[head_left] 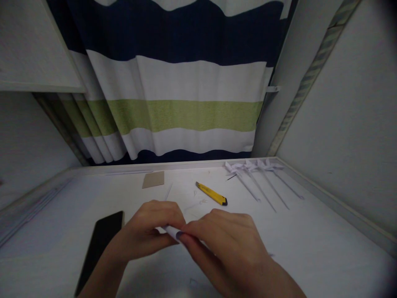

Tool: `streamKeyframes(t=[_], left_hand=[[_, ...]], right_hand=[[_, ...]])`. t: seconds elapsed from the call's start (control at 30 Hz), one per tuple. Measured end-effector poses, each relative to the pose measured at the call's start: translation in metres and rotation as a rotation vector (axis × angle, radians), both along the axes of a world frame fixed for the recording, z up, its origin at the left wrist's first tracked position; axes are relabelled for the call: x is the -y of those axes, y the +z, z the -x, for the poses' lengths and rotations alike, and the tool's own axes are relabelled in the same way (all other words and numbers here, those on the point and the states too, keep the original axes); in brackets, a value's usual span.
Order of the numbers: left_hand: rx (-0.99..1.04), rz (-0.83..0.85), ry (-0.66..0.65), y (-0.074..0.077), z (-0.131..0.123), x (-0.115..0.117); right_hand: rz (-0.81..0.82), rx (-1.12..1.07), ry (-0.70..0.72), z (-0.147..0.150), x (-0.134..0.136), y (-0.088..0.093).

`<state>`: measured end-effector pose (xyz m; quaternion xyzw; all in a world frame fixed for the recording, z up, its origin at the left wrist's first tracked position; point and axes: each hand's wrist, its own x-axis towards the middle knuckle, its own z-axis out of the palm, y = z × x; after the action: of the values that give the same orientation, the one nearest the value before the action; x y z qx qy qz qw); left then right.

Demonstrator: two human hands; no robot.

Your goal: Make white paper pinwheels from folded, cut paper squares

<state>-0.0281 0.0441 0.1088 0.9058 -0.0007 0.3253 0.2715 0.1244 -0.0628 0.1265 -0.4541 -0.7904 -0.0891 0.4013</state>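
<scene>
My left hand (149,231) and my right hand (226,240) meet at the middle of the white table (325,248). Both pinch a small rolled piece of white paper (171,231) between their fingertips. Only a short bit of the paper shows between the fingers; the rest is hidden under my right hand. A black phone (101,244) lies flat just left of my left wrist.
A yellow utility knife (211,193) lies beyond my hands. Several white paper pinwheels on thin sticks (260,182) lie at the back right. A small cardboard piece (153,179) sits at the back. A striped curtain (186,95) hangs behind; walls close both sides.
</scene>
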Motion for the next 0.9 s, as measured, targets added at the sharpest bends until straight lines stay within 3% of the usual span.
streamKeyframes(t=[0.4,0.7,0.9], left_hand=[[-0.045,-0.006,0.044,0.001,-0.001,0.0],[-0.134,0.035,0.196,-0.001,-0.007,0.005],[-0.182,0.133,0.13,0.0,-0.003,0.0]], right_hand=[[0.025,-0.009,-0.03,0.001,0.003,0.006],[-0.019,-0.115,-0.096,0.0,-0.012,-0.007],[-0.005,-0.151,-0.074,-0.004,-0.013,-0.005]])
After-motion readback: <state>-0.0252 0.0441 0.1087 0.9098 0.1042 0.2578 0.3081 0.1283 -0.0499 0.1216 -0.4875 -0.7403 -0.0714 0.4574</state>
